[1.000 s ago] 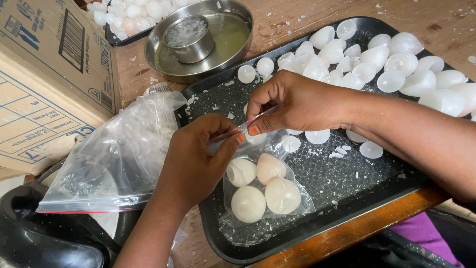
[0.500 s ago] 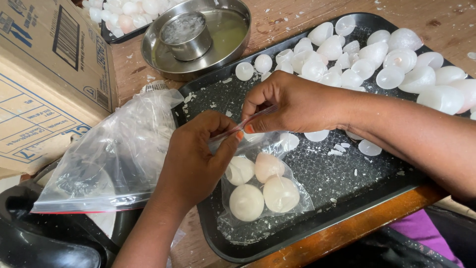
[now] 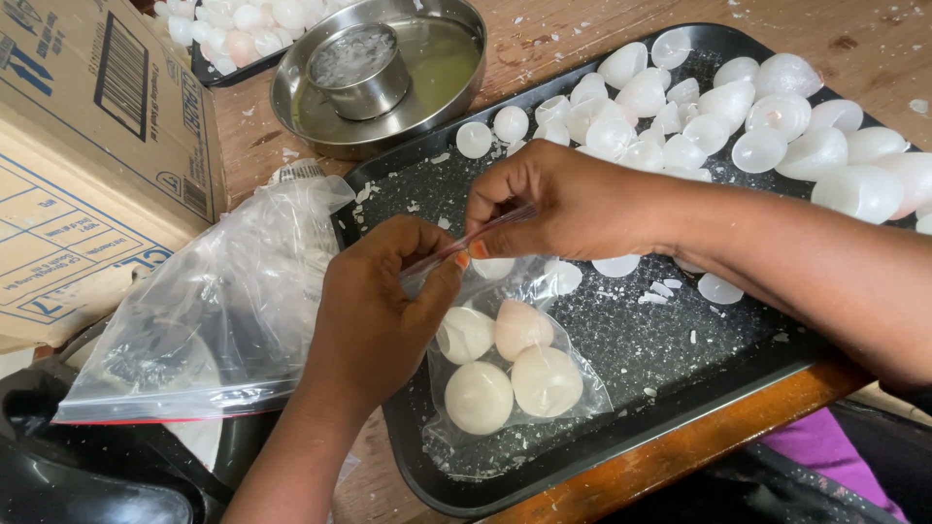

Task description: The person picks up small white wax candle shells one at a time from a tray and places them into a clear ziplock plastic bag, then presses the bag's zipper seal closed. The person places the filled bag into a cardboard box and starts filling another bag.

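Observation:
My left hand (image 3: 383,311) and my right hand (image 3: 563,204) both pinch the red-striped top edge of a small clear zip bag (image 3: 515,364). The bag hangs over a black speckled tray (image 3: 680,359) and holds several pale peeled eggs (image 3: 478,396). My left thumb and fingers grip the left end of the strip, and my right fingertips grip it further right. Many white egg shell halves (image 3: 757,116) lie heaped at the tray's far right.
A stack of empty clear zip bags (image 3: 204,311) lies left of the tray. A cardboard box (image 3: 87,146) stands at far left. A steel bowl (image 3: 447,68) with liquid and a small steel cup (image 3: 354,63) sits behind. Wooden table edge (image 3: 660,456) runs in front.
Both hands have stayed at the bag's top edge, with the fingers shifting slightly along the strip. The bag of eggs hangs in the same place.

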